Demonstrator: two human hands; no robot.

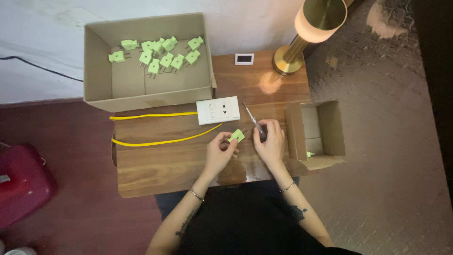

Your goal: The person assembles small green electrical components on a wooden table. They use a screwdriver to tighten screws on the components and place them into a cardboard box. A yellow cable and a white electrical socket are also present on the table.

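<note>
Left hand [221,147] pinching a green plug [237,136] above the wooden table [155,163], right hand [270,141] closed around a screwdriver [255,122], white socket [217,110] just behind, yellow cable [155,115] alongside.

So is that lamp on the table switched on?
On. The brass lamp's shade glows warm, and a bright patch of light falls on the wooden table beside its base.

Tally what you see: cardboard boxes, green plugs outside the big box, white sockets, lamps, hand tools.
Cardboard boxes: 2
Green plugs outside the big box: 2
White sockets: 1
Lamps: 1
Hand tools: 1
Total: 7
</note>
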